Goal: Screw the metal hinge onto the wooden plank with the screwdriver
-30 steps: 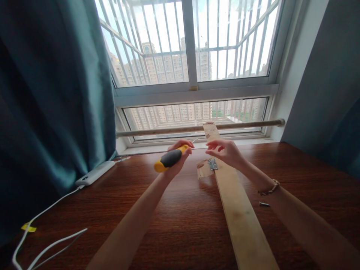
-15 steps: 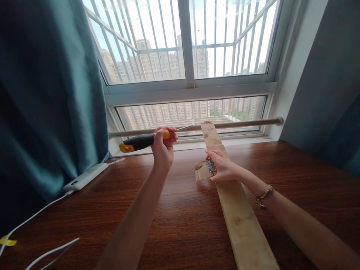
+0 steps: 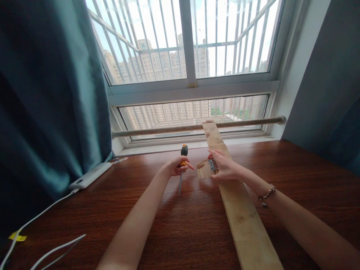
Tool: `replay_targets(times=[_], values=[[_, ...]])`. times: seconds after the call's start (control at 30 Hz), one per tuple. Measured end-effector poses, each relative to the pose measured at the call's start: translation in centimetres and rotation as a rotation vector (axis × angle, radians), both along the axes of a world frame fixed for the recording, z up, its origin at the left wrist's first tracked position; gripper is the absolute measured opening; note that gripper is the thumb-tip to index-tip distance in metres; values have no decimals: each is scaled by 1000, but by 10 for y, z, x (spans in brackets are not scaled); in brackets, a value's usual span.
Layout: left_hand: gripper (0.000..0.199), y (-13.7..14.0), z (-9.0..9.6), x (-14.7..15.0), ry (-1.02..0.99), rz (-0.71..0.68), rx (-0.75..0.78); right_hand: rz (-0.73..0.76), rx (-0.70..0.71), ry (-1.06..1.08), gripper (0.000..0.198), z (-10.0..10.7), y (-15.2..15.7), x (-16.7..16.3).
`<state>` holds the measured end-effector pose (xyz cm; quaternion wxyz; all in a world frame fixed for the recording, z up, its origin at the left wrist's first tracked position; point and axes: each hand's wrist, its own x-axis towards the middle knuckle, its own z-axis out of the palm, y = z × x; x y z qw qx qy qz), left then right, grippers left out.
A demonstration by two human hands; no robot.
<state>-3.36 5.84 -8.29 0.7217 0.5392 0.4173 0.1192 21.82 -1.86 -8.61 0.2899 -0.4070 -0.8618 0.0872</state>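
My left hand point(image 3: 177, 166) grips a screwdriver point(image 3: 184, 150) with a black and yellow handle, its metal shaft pointing down toward the tabletop. To the right lies a long wooden board point(image 3: 247, 221), running from near me to the window. My right hand point(image 3: 225, 167) spans the board, fingers and thumb closed around a metal hinge point(image 3: 211, 164) and the edge of a small wood piece point(image 3: 204, 169) that sticks out to the left. Part of the hinge is hidden under those fingers. The screwdriver is apart from the hinge.
All this is on a dark wood-grain table point(image 3: 174, 232). A white power strip point(image 3: 90, 176) with a cable lies at the left beside a blue curtain point(image 3: 56, 93). Behind the table a horizontal rail point(image 3: 157, 131) crosses the barred window.
My left hand has come down and to the right, turning the screwdriver from roughly level to upright, tip downward. My right hand keeps its place on the hinge and board.
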Motion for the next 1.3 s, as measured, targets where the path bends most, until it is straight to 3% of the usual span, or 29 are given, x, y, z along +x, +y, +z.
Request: replay_targets(times=[0.07, 0.17, 0.23, 0.47, 0.8, 1.07, 1.3], values=[[39, 0, -12, 4, -23, -83, -31, 0, 4, -5, 95, 0, 0, 0], [31, -4, -18, 11, -55, -101, -38, 5, 6, -3, 97, -1, 0, 0], [25, -6, -18, 14, -49, -77, -32, 3, 4, 0, 99, -2, 0, -1], [33, -6, -14, 15, -44, -46, 23, 36, -58, 44, 112, 9, -1, 12], [32, -5, -10, 13, -90, -44, 54, 10, 52, -36, 110, 6, 6, 26], [30, -4, -10, 16, -91, -9, 60, -67, 66, -50, 98, 4, 4, 21], [34, -7, -6, 17, -92, -8, 68, -71, 83, -48, 76, 6, 3, 19]])
